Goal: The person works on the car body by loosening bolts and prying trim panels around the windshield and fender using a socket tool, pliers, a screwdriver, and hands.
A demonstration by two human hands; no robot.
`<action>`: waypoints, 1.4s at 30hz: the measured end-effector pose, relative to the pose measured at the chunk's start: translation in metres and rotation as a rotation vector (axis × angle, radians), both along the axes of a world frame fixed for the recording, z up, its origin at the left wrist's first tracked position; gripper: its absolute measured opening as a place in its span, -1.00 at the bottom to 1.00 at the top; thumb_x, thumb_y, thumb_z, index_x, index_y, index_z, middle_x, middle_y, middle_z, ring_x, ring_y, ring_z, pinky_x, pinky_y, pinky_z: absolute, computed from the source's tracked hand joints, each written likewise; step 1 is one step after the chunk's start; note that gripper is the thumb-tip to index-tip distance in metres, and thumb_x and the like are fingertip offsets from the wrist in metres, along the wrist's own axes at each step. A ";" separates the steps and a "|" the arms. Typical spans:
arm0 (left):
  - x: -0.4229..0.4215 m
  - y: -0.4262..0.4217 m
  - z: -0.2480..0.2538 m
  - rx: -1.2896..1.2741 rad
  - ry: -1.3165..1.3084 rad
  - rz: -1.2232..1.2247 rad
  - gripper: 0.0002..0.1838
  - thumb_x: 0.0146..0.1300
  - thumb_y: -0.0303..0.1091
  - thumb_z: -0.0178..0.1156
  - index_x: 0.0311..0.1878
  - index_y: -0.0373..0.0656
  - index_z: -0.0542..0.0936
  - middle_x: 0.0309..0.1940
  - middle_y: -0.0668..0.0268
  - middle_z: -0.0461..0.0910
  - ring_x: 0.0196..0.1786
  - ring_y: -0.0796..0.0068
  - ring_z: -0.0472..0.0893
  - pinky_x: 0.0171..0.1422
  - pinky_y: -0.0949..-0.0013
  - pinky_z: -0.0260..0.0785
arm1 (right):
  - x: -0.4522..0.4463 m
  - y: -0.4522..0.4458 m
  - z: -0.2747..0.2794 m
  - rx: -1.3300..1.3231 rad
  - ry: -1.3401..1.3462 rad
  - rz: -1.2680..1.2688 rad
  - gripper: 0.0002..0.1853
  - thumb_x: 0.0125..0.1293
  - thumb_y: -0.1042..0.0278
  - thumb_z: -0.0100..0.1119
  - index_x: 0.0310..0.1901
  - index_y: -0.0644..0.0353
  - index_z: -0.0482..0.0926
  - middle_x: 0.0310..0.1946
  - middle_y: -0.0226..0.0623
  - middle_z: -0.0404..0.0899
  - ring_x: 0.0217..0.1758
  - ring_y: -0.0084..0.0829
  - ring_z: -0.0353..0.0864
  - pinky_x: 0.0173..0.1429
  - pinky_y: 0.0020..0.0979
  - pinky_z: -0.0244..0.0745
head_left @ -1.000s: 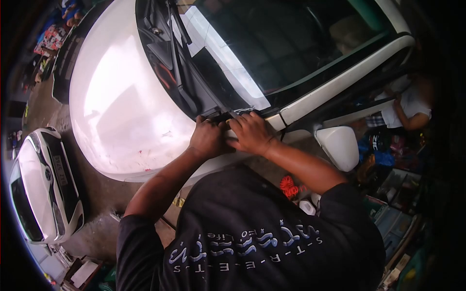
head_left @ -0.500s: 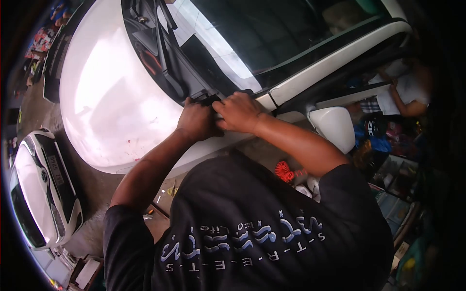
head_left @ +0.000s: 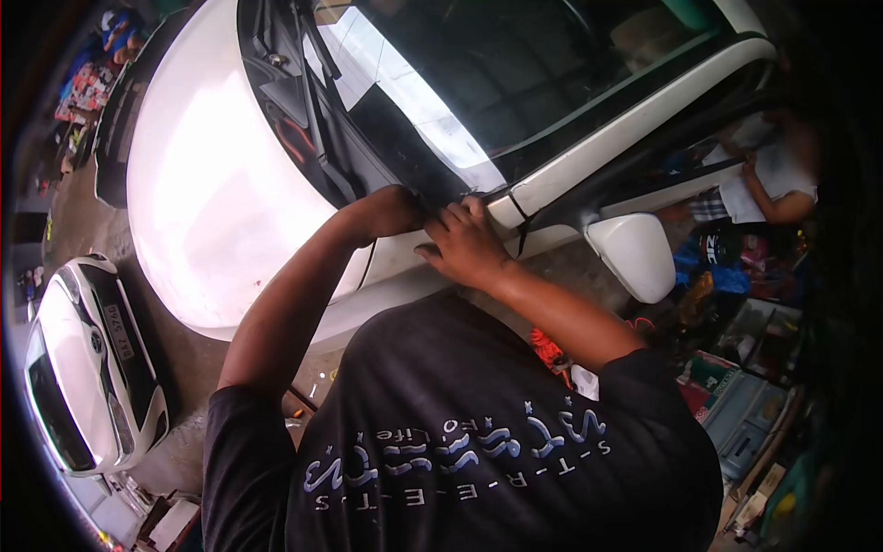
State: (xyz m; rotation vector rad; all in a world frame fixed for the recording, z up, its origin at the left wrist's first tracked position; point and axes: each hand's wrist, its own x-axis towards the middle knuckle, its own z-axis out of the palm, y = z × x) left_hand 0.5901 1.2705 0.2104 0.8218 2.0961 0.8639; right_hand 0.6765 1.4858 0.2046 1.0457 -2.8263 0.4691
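Trim of black plastic at base of dark glass windscreen, near end running toward bare left hand. Bare right hand just beside, fingers bent, near white-painted pillar. Grip of both: cannot tell, contact hidden. Probably best worked gently, evenly, sparing glossy white bonnet. Around: black wiper arm crowding trim; white side mirror off to the right.

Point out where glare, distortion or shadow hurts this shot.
Head view: glare washes out the hood; head view: wide-angle distortion bows shapes, and the corners fade to black; head view: the left hand looks dark, with little detail.
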 end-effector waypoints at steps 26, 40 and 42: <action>0.066 0.024 -0.007 -0.007 0.470 0.420 -0.82 0.41 -0.43 0.15 -0.03 -0.32 0.58 -0.11 -0.15 0.63 -0.01 -0.30 0.65 0.05 -0.15 0.49 | -0.001 -0.014 0.010 -0.047 -0.153 -0.207 -0.53 0.23 0.35 0.24 0.16 0.35 0.58 -0.22 -0.07 0.77 0.06 -0.12 0.66 0.36 -0.06 0.22; 0.065 0.025 -0.027 -0.069 0.684 0.336 -0.87 0.27 -0.43 0.22 -0.22 -0.31 0.60 -0.25 -0.10 0.61 -0.22 -0.20 0.69 -0.19 -0.09 0.58 | -0.013 -0.023 0.017 -0.060 -0.382 -0.318 -0.72 0.22 0.40 0.26 -0.04 0.23 0.71 -0.24 -0.10 0.80 0.05 -0.13 0.71 0.36 -0.09 0.22; 0.065 0.025 -0.025 -0.075 0.656 0.369 -0.88 0.26 -0.43 0.22 -0.24 -0.31 0.60 -0.26 -0.10 0.60 -0.22 -0.20 0.69 -0.20 -0.10 0.58 | -0.012 -0.024 0.018 -0.053 -0.382 -0.318 -0.72 0.22 0.41 0.25 -0.03 0.21 0.71 -0.25 -0.11 0.80 0.05 -0.13 0.71 0.36 -0.09 0.22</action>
